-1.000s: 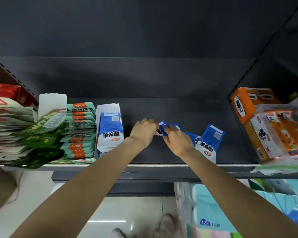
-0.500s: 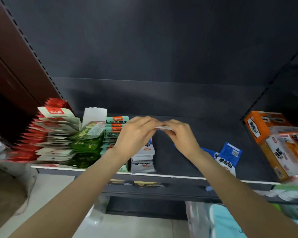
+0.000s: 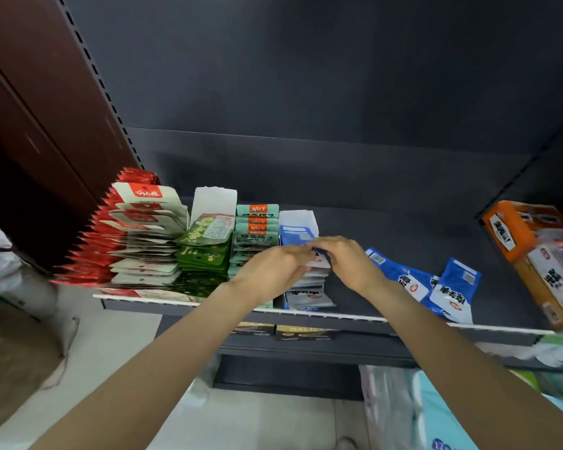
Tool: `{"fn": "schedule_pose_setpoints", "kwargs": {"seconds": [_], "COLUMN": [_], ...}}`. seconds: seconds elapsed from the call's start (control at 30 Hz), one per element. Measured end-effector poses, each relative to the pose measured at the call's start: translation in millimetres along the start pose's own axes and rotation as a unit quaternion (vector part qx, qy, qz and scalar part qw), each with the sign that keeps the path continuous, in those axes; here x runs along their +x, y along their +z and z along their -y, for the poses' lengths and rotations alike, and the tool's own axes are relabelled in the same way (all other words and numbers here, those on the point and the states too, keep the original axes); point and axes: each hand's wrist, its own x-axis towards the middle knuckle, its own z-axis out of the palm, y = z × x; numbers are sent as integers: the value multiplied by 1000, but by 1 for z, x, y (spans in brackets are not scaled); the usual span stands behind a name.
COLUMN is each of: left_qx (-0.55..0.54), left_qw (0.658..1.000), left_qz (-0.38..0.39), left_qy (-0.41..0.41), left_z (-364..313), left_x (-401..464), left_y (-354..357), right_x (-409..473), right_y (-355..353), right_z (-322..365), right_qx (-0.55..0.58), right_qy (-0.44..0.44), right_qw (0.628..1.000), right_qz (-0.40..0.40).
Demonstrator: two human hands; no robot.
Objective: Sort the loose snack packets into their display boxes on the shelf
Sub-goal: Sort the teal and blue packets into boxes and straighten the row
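My left hand (image 3: 275, 267) and my right hand (image 3: 348, 259) meet over the white display box (image 3: 298, 219) of blue-and-white packets. Between their fingertips they hold a blue-and-white packet (image 3: 319, 258) just above the stack (image 3: 307, 289) in that box. Most of the held packet is hidden by my fingers. Three more loose blue-and-white packets (image 3: 436, 285) lie flat on the dark shelf (image 3: 387, 235) to the right of my right hand.
Left of the box stand rows of teal packets (image 3: 256, 227), green packets (image 3: 205, 251) and red-and-white packets (image 3: 137, 235). Orange boxes (image 3: 533, 251) crowd the shelf's right end. A brown wall panel (image 3: 30, 108) rises at the left. Plastic-wrapped goods (image 3: 436, 410) sit below.
Both hands lifted a blue-and-white packet from the loose pile at mid-shelf and carried it left to the white display box. The view swung left with them.
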Motion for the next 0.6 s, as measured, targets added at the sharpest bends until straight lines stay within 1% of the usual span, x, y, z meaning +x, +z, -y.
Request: {"fn": "schedule_pose_setpoints", "kwargs": {"seconds": [0.07,0.1,0.13,0.27,0.37,0.43,0.47,0.53,0.6], "left_qx": [61,84,96,92,64,69,77,82,66], "left_qw": [996,993,993,994,997,997,996,990,980], "left_qz": [64,73,62,-25,-36,-5,23,95,164], "left_qy": [-26,-35,-40,-43,-22,-24,-35,-64,-90], "left_z": [-4,-7,-10,-29,-55,-72,-78,-88,-93], "left_x": [6,9,13,36,64,85,96,116,130], "left_y": [3,5,7,17,29,43,51,68,87], "right_x": [-6,-10,-13,-27,-38,-47,-53,-61,-65], "right_y": [-1,-2,-3,-10,-12,-12,-11,-8,-7], "right_z": [-5,-9,-15,-48,-84,-110,-122,-141,-153], "right_qx": [9,13,16,17,4,-9,-14,-20,-37], "right_qy": [28,42,53,122,205,263,292,344,364], "right_qw": [999,999,998,991,977,964,956,938,929], "right_qz": [-16,-25,-32,-53,-51,-33,-13,32,55]}}
